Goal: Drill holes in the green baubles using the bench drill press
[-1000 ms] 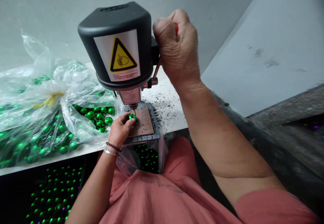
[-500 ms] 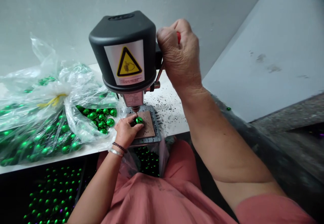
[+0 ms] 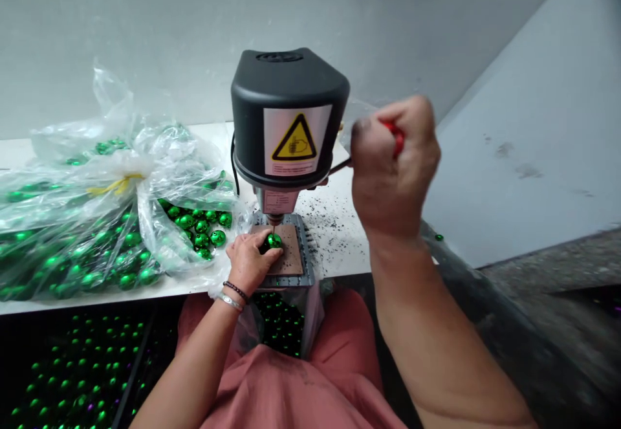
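Since the earlier frame, the right hand (image 3: 392,170) has swung out to the right of the bench drill (image 3: 286,118) and is blurred, while the left hand (image 3: 248,262) sits in much the same spot at the drill's base. We record the right fingers (image 3: 388,113) curled shut around a red handle (image 3: 395,136), with a thin lever (image 3: 339,167) running from it back to the drill head. The left fingers (image 3: 255,242) are closed over a shiny green ball (image 3: 274,241), pinning it to a brown pad (image 3: 290,251) directly beneath the drill bit (image 3: 273,220). We cannot tell whether the bit touches the ball. The drill's metal base (image 3: 305,267) stands near the front edge of the counter (image 3: 97,304), with black shavings (image 3: 330,228) scattered to its right. To its left, a clear plastic bag (image 3: 179,164) holds many more green balls (image 3: 201,225).
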The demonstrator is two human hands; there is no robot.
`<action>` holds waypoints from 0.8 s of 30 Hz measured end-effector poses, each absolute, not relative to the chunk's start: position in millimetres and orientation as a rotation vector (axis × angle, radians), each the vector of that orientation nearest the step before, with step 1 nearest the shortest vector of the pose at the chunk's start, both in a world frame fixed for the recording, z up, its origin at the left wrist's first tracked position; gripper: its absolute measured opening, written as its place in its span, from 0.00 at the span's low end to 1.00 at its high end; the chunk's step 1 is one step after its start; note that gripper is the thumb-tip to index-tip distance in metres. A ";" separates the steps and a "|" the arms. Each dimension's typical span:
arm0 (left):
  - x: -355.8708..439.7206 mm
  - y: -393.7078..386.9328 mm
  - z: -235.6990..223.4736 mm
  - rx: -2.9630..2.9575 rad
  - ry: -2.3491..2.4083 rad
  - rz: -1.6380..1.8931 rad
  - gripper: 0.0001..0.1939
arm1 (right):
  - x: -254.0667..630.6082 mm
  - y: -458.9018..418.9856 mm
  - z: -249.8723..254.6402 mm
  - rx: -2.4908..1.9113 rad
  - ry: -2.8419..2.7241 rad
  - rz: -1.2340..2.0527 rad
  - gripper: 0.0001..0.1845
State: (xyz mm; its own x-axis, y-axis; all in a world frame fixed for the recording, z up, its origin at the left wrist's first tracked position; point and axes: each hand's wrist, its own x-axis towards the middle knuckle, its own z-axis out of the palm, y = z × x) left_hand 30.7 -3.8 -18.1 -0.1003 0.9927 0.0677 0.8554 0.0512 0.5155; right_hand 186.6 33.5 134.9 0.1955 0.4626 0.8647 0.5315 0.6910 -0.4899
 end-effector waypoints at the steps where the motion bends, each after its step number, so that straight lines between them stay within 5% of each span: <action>1: 30.4 -3.9 -18.7 1.870 2.025 0.638 0.22 | 186.5 25.3 128.0 -0.889 -1.411 -0.126 0.09; 12: 28.9 -4.3 -24.3 1.885 2.019 0.666 0.21 | 192.3 -14.4 78.0 -1.098 -1.467 -0.331 0.04; 24: 28.6 -5.2 -24.5 1.840 1.989 0.688 0.21 | 183.5 -13.2 56.0 -0.938 -1.390 -0.210 0.04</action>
State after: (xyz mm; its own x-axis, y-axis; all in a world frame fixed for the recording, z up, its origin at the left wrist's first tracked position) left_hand 28.6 -5.2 -24.5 -0.0999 0.9923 0.0734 0.8254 0.0414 0.5630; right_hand 183.5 -13.2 56.0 0.2260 0.3872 0.8939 0.6342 0.6380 -0.4367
